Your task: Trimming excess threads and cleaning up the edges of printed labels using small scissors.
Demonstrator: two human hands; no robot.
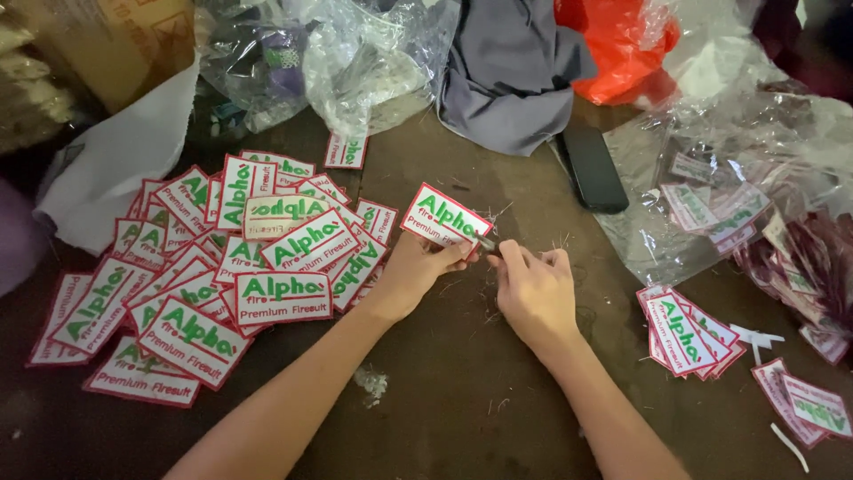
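White rectangular embroidered patch w/ red border and green lettering sits tilted above the table, pinched at its lower right edge by the left hand. Left grip is closed on that edge: thumb and fingers clamp the cloth, most of the patch sticking up and left, clear of the hand. Right hand is just beside it, fingers curled tight round a small slim tool whose tip meets the patch's lower right corner; can't tell what kind of tool. The two hands nearly touch at that corner.

Dark brown wooden table under both, w/ loose thread bits scattered near the hands. Big loose heap of same red-bordered patches lies left of the left forearm, well apart from the held one. Smaller stack of same patches lies right of the right forearm. Black flat phone rests beyond the hands, next to grey folded cloth. Clear plastic bags w/ more patches at far right.
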